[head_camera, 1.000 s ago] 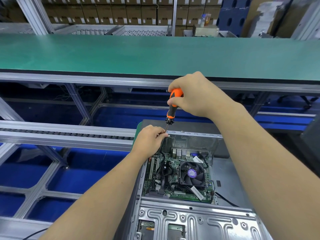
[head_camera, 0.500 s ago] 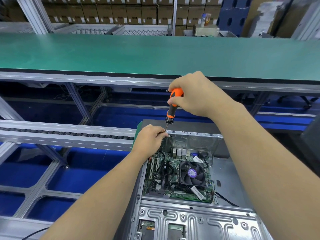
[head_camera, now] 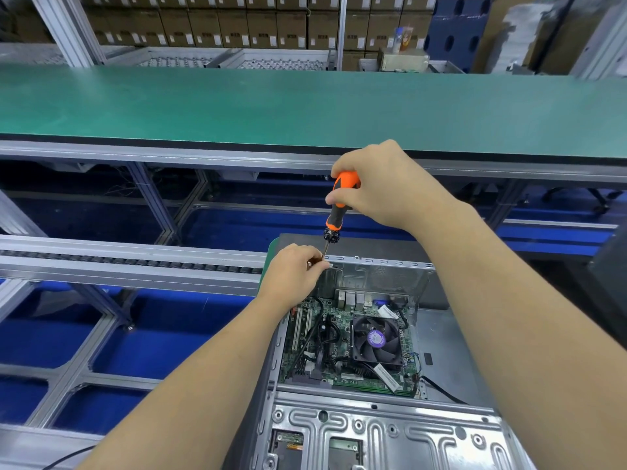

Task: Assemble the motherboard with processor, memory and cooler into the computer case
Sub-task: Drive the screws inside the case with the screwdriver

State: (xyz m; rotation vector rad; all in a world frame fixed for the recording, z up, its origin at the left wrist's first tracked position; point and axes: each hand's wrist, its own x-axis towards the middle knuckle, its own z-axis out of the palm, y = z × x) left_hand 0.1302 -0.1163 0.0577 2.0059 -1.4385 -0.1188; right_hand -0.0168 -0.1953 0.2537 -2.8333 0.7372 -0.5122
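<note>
The right hand point(head_camera: 383, 188) grips the orange handle of a screwdriver point(head_camera: 336, 212) held nearly upright, while the left hand point(head_camera: 293, 271) pinches its shaft at the far-left rim of the computer case point(head_camera: 383, 432). Inside lies the motherboard point(head_camera: 325, 347) with its cooler point(head_camera: 375, 339) at the right.
</note>
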